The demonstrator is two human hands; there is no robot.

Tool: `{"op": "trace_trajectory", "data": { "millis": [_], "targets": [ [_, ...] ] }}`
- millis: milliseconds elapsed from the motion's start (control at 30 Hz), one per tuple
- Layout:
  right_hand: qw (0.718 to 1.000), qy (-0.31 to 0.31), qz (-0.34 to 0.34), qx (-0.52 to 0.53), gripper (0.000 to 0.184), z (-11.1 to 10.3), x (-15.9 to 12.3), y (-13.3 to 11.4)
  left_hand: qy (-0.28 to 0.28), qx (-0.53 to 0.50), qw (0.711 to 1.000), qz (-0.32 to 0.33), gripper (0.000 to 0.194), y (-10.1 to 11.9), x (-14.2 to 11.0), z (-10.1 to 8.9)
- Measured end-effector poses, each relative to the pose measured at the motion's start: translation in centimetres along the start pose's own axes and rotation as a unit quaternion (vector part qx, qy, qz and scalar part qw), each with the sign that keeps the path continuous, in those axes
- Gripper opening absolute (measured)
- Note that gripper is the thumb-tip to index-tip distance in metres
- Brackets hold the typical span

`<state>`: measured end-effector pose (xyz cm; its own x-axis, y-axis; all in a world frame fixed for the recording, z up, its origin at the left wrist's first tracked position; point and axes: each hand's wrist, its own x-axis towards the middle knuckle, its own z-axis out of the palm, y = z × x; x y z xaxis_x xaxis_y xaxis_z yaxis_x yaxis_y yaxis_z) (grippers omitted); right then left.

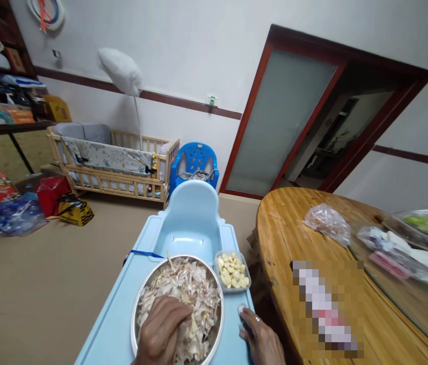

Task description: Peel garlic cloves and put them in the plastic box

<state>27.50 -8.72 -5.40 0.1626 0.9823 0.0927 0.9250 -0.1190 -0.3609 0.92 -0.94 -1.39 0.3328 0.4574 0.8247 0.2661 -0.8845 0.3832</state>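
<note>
A steel bowl (137, 309) heaped with papery garlic skins (191, 289) sits on the pale blue tray of a child's chair (122, 309). My left hand (162, 329) is buried in the skins, fingers curled into them. My right hand (257, 337) rests on the tray to the right of the bowl, fingers closed around a small pale object, probably a garlic clove (241, 308). A small clear tub (245, 289) of peeled garlic cloves (231, 271) stands just beyond it, beside the bowl's right rim.
A round wooden table (282, 238) lies to the right, bearing a pink plastic bag (326, 221), wrapped packets and a covered dish. Ahead stand a blue plastic chair (194, 157), a wooden cot (115, 172) and an open doorway. Bags and boxes clutter the floor at left.
</note>
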Motion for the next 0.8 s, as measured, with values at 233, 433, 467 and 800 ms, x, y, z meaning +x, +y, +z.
{"op": "trace_trajectory", "data": {
  "millis": [233, 433, 467, 800],
  "targets": [
    [0.997, 0.058, -0.045, 0.014, 0.042, -0.2, 0.3, -0.1, -0.008, 0.007, 1.000, -0.004, 0.027, 0.0, 0.0, -0.1],
    [0.997, 0.061, -0.034, -0.036, 0.033, -0.8, 1.4, -1.5, 0.009, 0.013, 1.000, -0.010, 0.027, -0.1, -0.1, -0.2],
    [0.997, 0.059, -0.034, -0.047, 0.030, -0.8, 1.5, -1.7, 0.011, 0.011, 1.000, -0.011, 0.026, 0.0, -0.1, -0.3],
    [0.974, 0.109, -0.128, 0.149, 0.023, -2.1, 0.7, -4.1, 0.066, 0.003, 0.997, -0.028, 0.024, 1.1, 1.3, -1.1]
  ]
}}
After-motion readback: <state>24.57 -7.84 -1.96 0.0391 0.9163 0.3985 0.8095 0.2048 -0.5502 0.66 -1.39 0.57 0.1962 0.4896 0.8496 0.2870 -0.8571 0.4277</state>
